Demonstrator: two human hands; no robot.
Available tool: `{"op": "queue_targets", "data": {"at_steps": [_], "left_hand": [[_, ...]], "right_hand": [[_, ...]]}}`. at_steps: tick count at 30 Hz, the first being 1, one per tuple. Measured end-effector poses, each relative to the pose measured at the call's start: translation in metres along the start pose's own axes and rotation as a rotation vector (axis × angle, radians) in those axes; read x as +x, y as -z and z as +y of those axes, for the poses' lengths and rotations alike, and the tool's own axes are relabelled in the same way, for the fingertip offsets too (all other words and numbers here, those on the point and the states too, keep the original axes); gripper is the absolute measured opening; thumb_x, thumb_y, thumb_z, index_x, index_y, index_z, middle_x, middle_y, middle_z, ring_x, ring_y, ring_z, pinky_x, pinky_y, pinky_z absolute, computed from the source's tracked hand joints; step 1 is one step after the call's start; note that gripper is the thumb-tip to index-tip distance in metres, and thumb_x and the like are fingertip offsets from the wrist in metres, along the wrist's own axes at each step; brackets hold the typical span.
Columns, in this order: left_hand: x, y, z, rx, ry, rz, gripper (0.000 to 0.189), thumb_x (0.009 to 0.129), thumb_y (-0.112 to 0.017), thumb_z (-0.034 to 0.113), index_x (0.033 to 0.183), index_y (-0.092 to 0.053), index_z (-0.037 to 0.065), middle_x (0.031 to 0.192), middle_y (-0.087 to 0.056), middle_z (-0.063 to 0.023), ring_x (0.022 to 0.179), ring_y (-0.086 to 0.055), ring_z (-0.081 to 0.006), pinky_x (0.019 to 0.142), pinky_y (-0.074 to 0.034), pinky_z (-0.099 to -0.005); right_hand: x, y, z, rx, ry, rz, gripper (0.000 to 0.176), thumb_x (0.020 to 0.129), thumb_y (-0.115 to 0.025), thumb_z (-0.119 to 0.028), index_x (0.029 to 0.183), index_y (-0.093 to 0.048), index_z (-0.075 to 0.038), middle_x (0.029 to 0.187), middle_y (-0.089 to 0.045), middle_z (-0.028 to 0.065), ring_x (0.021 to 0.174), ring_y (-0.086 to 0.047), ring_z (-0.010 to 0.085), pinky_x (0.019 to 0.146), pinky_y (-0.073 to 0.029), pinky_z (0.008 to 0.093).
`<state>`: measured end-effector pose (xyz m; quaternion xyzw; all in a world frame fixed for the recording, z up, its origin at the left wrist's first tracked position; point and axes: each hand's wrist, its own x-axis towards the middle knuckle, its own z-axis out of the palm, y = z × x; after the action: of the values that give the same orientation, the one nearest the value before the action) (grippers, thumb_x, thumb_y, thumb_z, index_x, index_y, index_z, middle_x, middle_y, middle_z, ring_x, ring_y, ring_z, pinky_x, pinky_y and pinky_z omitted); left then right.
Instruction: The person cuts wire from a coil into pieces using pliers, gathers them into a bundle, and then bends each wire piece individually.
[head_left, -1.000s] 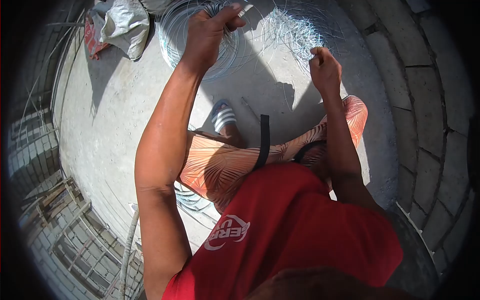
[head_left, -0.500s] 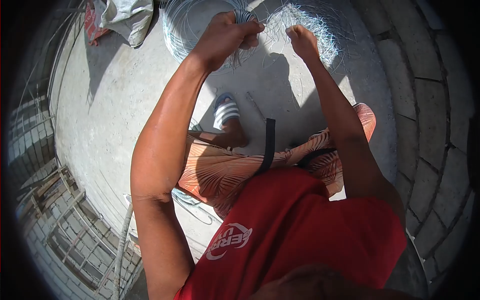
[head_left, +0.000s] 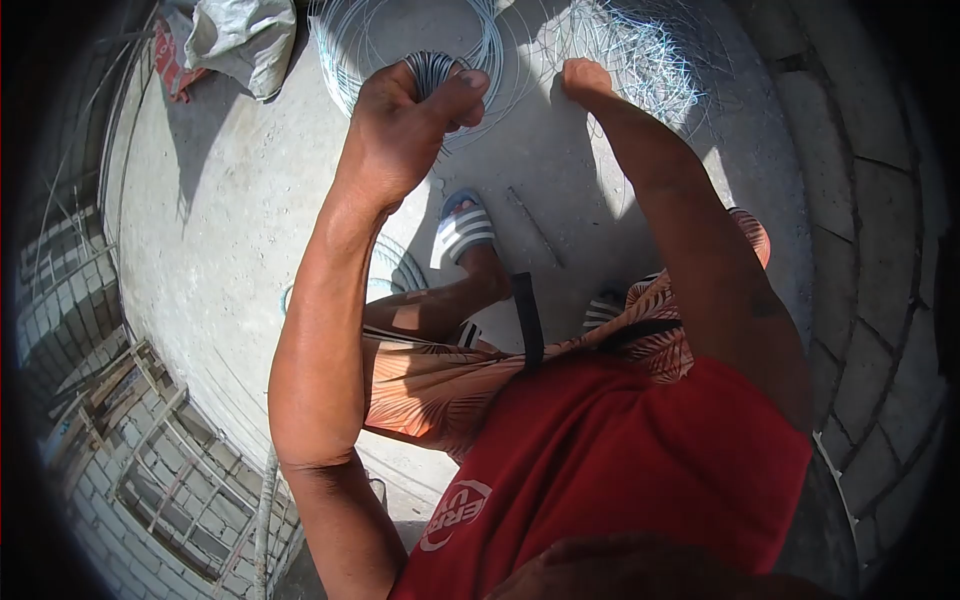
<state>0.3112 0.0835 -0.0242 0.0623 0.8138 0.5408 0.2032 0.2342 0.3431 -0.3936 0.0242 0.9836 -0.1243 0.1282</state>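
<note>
My left hand (head_left: 405, 125) is wrapped round a bundle of thin grey wire (head_left: 432, 68), whose bent loops bulge above the fingers. Some wire ends poke out below the fist. Off to the right, my right hand (head_left: 587, 80) is closed with its fingers curled in; whatever it may hold is too small to make out. A loose pile of short cut wires (head_left: 650, 65) lies on the floor just beyond it. Behind my left hand a large coil of wire (head_left: 345, 55) rests on the concrete.
A white sack (head_left: 243, 45) with a red bag (head_left: 172, 60) lies at upper left. On the floor are a thin rod (head_left: 535, 228) and another coil (head_left: 395, 268) by my leg. My sandalled foot (head_left: 465, 232) stands between. A block wall (head_left: 870, 230) borders the right.
My left hand has moved left and nearer to me with the wire bundle. My right hand has dropped slightly and turned, its fingers now facing away. The head view has shifted a little.
</note>
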Motion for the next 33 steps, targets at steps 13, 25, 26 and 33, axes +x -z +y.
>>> {"op": "queue_targets", "data": {"at_steps": [13, 25, 26, 33], "left_hand": [[0.029, -0.031, 0.017, -0.078, 0.132, -0.091, 0.038, 0.104, -0.06, 0.039, 0.084, -0.065, 0.007, 0.064, -0.06, -0.0002, 0.055, -0.052, -0.0081, 0.055, -0.042, -0.0237], [0.044, -0.083, 0.011, -0.068, 0.165, -0.161, 0.032, 0.089, -0.075, 0.033, 0.099, -0.067, 0.004, 0.077, -0.058, 0.0011, 0.068, -0.051, -0.0089, 0.067, -0.043, -0.0274], [0.046, -0.08, 0.015, -0.14, 0.14, -0.198, 0.031, 0.089, -0.075, 0.032, 0.098, -0.068, 0.004, 0.077, -0.058, 0.0015, 0.069, -0.051, -0.009, 0.068, -0.042, -0.0273], [0.063, -0.071, 0.037, -0.35, -0.096, -0.473, 0.029, 0.095, -0.07, 0.025, 0.072, -0.065, 0.007, 0.066, -0.061, -0.0018, 0.062, -0.054, -0.0101, 0.064, -0.041, -0.0259]], "right_hand": [[-0.163, 0.111, 0.026, 1.412, 0.016, -0.136, 0.024, 0.101, -0.063, -0.023, 0.087, -0.067, -0.004, 0.075, -0.065, 0.0035, 0.063, -0.057, 0.0088, 0.058, -0.047, 0.0263], [-0.225, 0.219, -0.036, 1.986, 0.397, 0.105, 0.02, 0.101, -0.064, -0.02, 0.095, -0.063, -0.001, 0.084, -0.063, 0.0061, 0.076, -0.063, 0.0131, 0.069, -0.051, 0.0284], [-0.228, 0.222, -0.037, 1.993, 0.43, 0.056, 0.019, 0.101, -0.064, -0.02, 0.094, -0.062, -0.002, 0.083, -0.062, 0.0054, 0.076, -0.062, 0.0128, 0.068, -0.051, 0.0281], [-0.24, 0.221, -0.043, 1.812, 0.302, -0.068, 0.029, 0.093, -0.071, -0.026, 0.081, -0.054, -0.005, 0.071, -0.057, 0.0045, 0.059, -0.053, 0.0115, 0.056, -0.044, 0.0257]]}}
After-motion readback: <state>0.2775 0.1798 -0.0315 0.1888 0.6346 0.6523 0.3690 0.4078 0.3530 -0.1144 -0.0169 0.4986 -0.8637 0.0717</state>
